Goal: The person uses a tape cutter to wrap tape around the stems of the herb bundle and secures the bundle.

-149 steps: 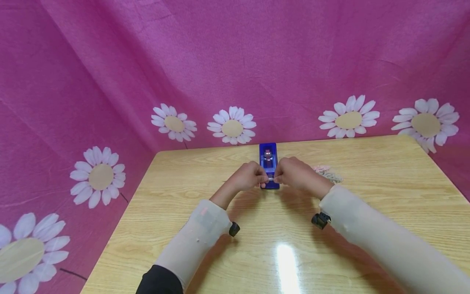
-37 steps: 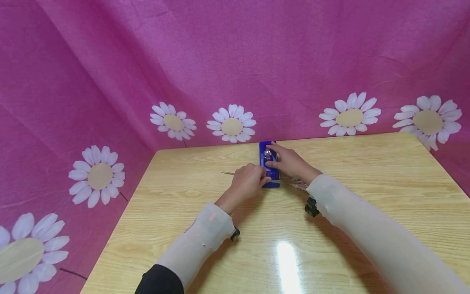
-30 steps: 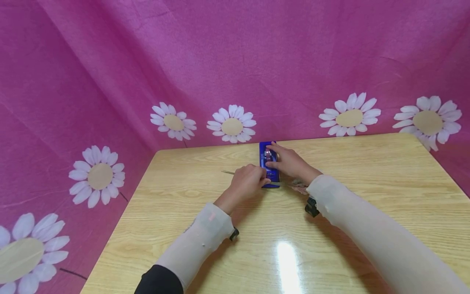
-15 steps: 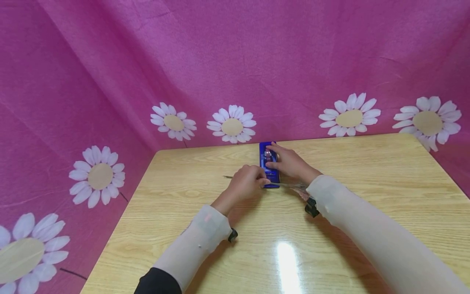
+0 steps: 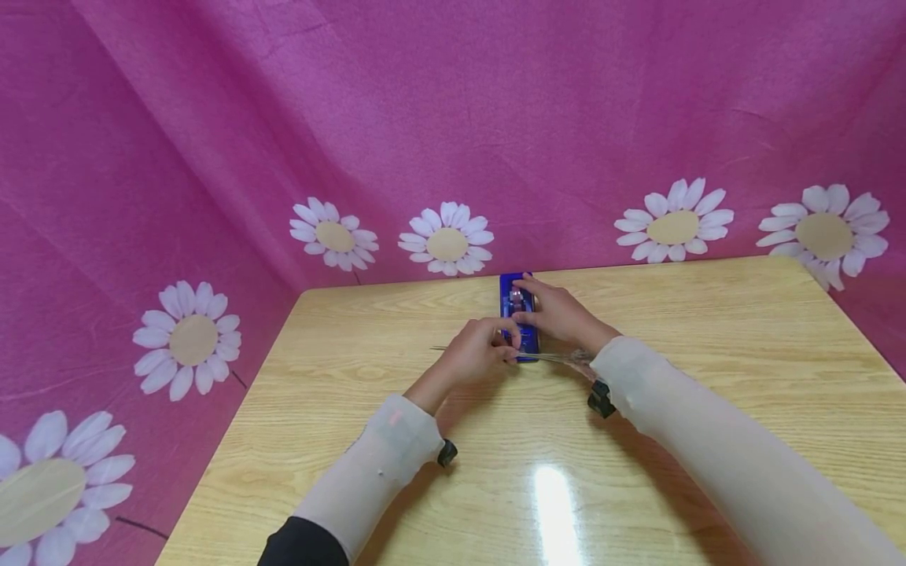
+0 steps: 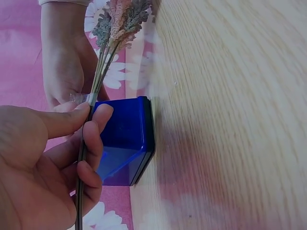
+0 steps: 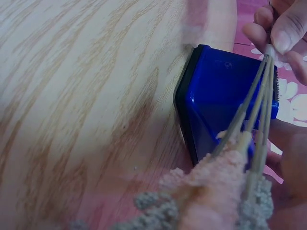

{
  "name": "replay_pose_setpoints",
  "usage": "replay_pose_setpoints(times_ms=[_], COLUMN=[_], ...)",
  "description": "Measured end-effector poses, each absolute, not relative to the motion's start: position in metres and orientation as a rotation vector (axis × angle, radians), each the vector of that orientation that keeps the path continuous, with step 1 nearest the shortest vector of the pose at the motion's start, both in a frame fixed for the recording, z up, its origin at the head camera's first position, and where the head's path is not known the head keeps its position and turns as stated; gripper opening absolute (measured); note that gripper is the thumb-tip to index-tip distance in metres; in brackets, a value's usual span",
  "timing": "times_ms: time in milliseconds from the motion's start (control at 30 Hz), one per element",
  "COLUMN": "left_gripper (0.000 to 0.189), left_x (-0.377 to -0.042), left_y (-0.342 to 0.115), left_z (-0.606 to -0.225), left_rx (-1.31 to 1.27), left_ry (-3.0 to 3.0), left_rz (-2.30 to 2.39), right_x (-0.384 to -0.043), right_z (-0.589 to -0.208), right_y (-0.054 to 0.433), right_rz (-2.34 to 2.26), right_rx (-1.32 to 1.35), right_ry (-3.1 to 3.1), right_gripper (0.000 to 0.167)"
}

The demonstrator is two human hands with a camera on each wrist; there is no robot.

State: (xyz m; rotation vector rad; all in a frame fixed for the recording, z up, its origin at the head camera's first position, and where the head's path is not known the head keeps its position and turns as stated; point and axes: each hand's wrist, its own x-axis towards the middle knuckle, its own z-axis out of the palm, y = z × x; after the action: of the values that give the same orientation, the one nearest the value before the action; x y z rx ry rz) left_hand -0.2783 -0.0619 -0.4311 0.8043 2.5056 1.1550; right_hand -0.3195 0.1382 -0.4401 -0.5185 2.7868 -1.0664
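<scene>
My left hand (image 5: pixel 476 350) pinches a bunch of thin flower stems (image 6: pixel 98 76) between thumb and fingers, in front of a blue tape dispenser (image 5: pixel 529 339). Pink and grey-green fluffy flower heads (image 6: pixel 117 24) point right, under my right wrist. A bit of clear tape (image 6: pixel 79 98) sticks out beside the stems at my left thumb tip. My right hand (image 5: pixel 562 314) grips the dispenser from its right side, thumb and fingers around the tape roll (image 5: pixel 517 299). In the right wrist view, the dispenser's toothed cutting edge (image 7: pixel 277 86) is right beside the stems.
The wooden table (image 5: pixel 340 354) runs up to a pink curtain (image 5: pixel 495 118) with daisies behind the dispenser. A light reflection (image 5: pixel 555 511) shines on the near tabletop. A small black camera (image 5: pixel 602 399) hangs under the right wrist.
Earlier both hands were at the dispenser's front and the flowers lay to the right. Since then, my right hand took the dispenser and my left the stems; lately the left fingers shift around them.
</scene>
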Motion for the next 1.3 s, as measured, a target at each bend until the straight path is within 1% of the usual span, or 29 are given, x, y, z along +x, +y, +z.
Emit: replay_pose_setpoints(times_ms=[133, 300, 533, 900, 1033, 1300], left_gripper=[0.012, 0.017, 0.017, 0.022, 0.025, 0.019], left_x=[-0.2785, -0.2787, -0.2787, -0.2805, -0.2796, -0.2793], left_y=[-0.0622, -0.0614, -0.0606, -0.0621, -0.0618, -0.0614], left_z=[-0.4290, -0.4271, -0.4255, -0.4249, -0.4243, -0.4244], left_rx=[0.787, 0.764, 0.742, 0.864, 0.869, 0.853], left_ry=[2.457, 2.441, 2.519, 2.535, 2.529, 2.547], left_rz=[1.171, 1.147, 0.987, 0.829, 0.810, 0.764], right_x=[-0.3201, -0.3203, -0.3200, -0.3199, -0.3191, -0.3182], right_z=[-0.4402, -0.4400, -0.4401, -0.4408, -0.4409, -0.4416], right_y=[0.1385, 0.1387, 0.1386, 0.1386, 0.1383, 0.1370], right_rz=[-1.061, -1.068, -1.081, -1.105, -1.122, -1.146], right_rx=[-0.524, -0.509, -0.502, -0.499, -0.490, -0.478], right_ry=[2.790, 2.784, 2.780, 2.771, 2.758, 2.733], right_gripper=[0.070, 0.071, 0.071, 0.071, 0.071, 0.070])
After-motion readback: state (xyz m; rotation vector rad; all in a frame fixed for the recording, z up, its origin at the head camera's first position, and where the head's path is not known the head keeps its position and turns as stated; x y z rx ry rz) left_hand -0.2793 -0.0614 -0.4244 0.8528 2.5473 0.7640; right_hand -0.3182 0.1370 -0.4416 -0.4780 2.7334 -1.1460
